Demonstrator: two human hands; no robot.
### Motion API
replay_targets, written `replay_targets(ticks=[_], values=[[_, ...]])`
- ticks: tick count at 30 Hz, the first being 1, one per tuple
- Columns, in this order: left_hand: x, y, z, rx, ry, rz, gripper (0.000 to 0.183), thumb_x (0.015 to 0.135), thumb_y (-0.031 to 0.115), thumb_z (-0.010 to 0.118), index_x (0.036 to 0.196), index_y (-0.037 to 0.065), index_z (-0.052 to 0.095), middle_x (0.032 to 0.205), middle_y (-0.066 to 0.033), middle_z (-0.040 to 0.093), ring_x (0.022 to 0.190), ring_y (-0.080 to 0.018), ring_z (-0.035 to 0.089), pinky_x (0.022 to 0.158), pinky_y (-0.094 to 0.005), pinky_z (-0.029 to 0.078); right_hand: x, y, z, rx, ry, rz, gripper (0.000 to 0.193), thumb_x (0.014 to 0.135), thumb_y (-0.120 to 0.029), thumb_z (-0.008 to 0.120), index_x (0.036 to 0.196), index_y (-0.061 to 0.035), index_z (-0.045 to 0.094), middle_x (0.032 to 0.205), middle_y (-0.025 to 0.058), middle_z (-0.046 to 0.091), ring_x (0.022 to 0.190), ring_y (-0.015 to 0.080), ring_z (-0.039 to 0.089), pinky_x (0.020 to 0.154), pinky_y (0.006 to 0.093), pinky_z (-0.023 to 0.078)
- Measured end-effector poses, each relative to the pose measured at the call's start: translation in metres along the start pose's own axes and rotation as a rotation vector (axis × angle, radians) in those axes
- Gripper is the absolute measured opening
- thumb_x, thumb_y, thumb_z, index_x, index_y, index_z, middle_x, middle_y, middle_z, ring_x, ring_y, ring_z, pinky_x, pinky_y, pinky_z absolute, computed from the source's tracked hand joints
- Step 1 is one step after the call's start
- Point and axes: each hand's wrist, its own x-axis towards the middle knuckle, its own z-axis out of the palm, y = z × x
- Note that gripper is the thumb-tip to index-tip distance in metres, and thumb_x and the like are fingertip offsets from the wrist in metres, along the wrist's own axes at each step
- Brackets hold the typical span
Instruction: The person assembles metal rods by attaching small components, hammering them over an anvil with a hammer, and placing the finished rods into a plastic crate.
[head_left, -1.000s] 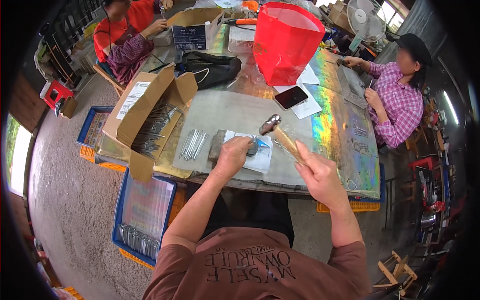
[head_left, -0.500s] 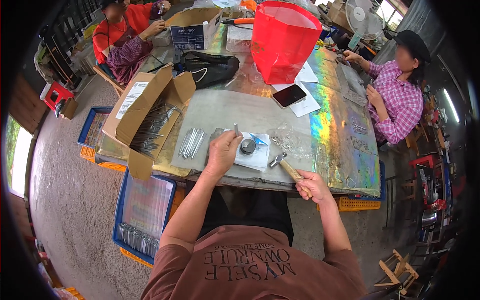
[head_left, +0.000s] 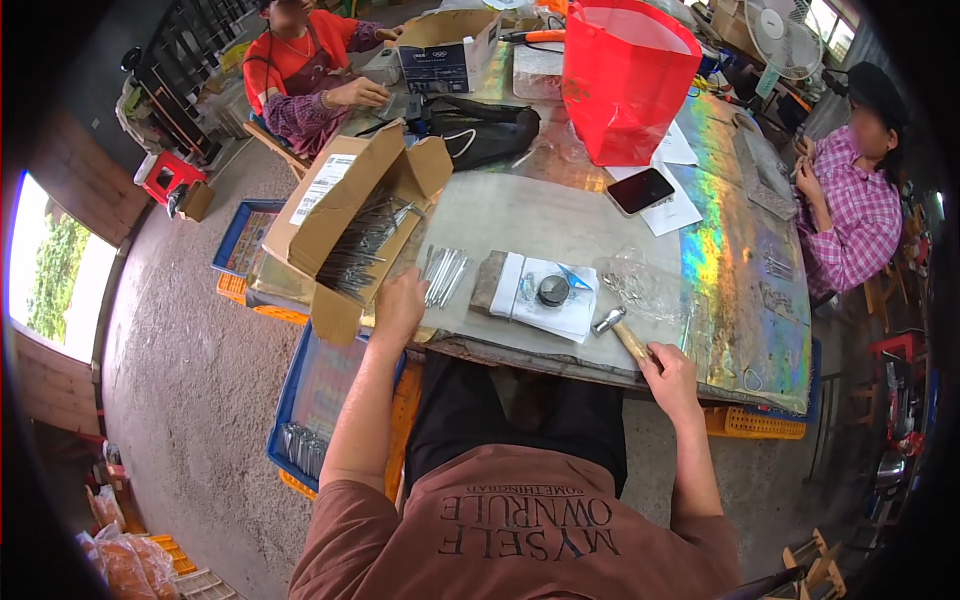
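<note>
Hammer [head_left: 631,341] and right hand [head_left: 671,376] meet at the near edge of the table [head_left: 762,345], fingers wrapped round the end of the wooden handle, the metal head pointing far and left. The left hand [head_left: 401,304] is at the near left, between the open carton [head_left: 292,237] and a bundle of silver rods [head_left: 446,276]; from where I stand, I can't tell whether its fingers hold anything. Between the two hands, a dark round block [head_left: 553,291] sits on white paper [head_left: 565,322]. Beyond, a phone [head_left: 641,190] lies near a red bag [head_left: 622,90].
</note>
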Motion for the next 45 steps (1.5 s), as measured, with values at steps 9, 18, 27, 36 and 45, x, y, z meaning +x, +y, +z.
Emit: replay_targets(ticks=[9, 18, 27, 36, 45], values=[[0.002, 0.007, 0.014, 0.114, 0.005, 0.044, 0.017, 0.074, 0.016, 0.058, 0.074, 0.000, 0.053, 0.072, -0.0204, 0.057, 0.070, -0.0380, 0.055, 0.063, -0.0448, 0.043, -0.005, 0.000, 0.010, -0.078, 0.087, -0.059, 0.019, 0.072, -0.010, 0.059, 0.087, 0.0012, 0.057, 0.074, 0.0148, 0.052, 0.072, 0.0315, 0.050, 0.064, 0.0391, 0.040], [0.010, 0.033, 0.012, 0.192, -0.065, -0.032, 0.041, 0.071, 0.029, 0.064, 0.096, 0.000, 0.050, 0.100, -0.0162, 0.051, 0.097, -0.0326, 0.046, 0.080, -0.0401, 0.040, -0.005, 0.002, 0.013, -0.077, 0.074, -0.029, 0.019, 0.072, -0.010, 0.059, 0.088, 0.0015, 0.057, 0.076, 0.0152, 0.052, 0.073, 0.0318, 0.050, 0.064, 0.0388, 0.040], [0.024, 0.031, 0.026, 0.248, -0.211, -0.026, 0.040, 0.072, 0.024, 0.058, 0.100, -0.002, 0.047, 0.097, -0.0195, 0.048, 0.093, -0.0362, 0.046, 0.079, -0.0422, 0.041, -0.007, 0.003, 0.012, -0.068, 0.063, 0.001, 0.021, 0.073, -0.010, 0.058, 0.089, 0.0021, 0.057, 0.079, 0.0154, 0.053, 0.074, 0.0314, 0.051, 0.066, 0.0386, 0.040], [0.030, 0.032, 0.029, 0.307, -0.227, -0.001, 0.033, 0.071, 0.014, 0.053, 0.098, -0.001, 0.043, 0.095, -0.0214, 0.048, 0.088, -0.0385, 0.050, 0.075, -0.0439, 0.044, -0.006, 0.002, 0.012, -0.070, 0.067, -0.005, 0.022, 0.073, -0.010, 0.059, 0.090, 0.0022, 0.057, 0.079, 0.0155, 0.053, 0.075, 0.0309, 0.051, 0.065, 0.0378, 0.040], [0.036, 0.024, 0.031, 0.279, -0.222, 0.021, 0.026, 0.073, 0.008, 0.052, 0.096, 0.001, 0.042, 0.089, -0.0229, 0.051, 0.080, -0.0404, 0.054, 0.070, -0.0474, 0.044, -0.007, 0.003, 0.014, -0.063, 0.093, -0.011, 0.022, 0.072, -0.011, 0.059, 0.090, 0.0017, 0.057, 0.079, 0.0150, 0.053, 0.075, 0.0307, 0.051, 0.066, 0.0377, 0.041]])
